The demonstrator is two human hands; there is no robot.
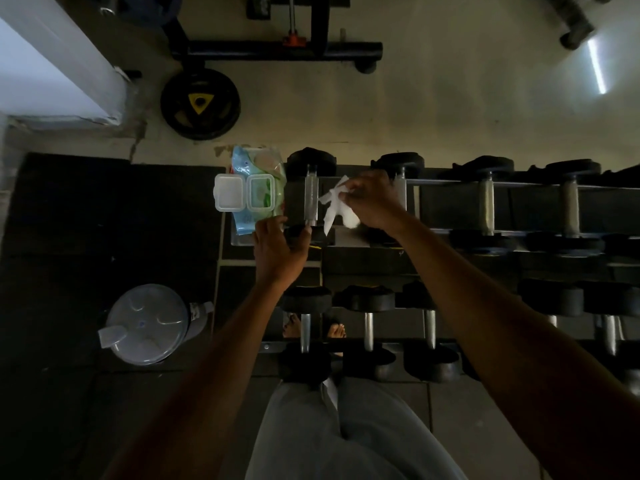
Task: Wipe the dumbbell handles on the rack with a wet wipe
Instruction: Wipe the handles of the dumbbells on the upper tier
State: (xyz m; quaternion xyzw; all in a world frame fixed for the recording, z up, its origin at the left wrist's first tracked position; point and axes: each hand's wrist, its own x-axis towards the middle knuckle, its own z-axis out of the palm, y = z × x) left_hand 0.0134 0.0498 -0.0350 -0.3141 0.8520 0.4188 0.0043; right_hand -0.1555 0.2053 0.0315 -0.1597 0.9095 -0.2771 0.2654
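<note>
A white wet wipe [331, 206] hangs crumpled from my right hand [372, 199], which pinches it just right of the leftmost top-row dumbbell's metal handle [311, 199]. My left hand [278, 249] grips the near black head of that dumbbell [298, 233]. A wet wipe pack [258, 188] with its clear lid flipped open lies at the left end of the dumbbell rack [450, 183]. More dumbbells with metal handles [487, 206] sit to the right along the top row, and others on the lower row [369, 330].
A lidded bin [147, 323] stands on the dark floor mat at the left. A black weight plate [200, 105] leans on the floor beyond the rack, beside a black machine base [277, 50]. My legs and bare feet show below the rack.
</note>
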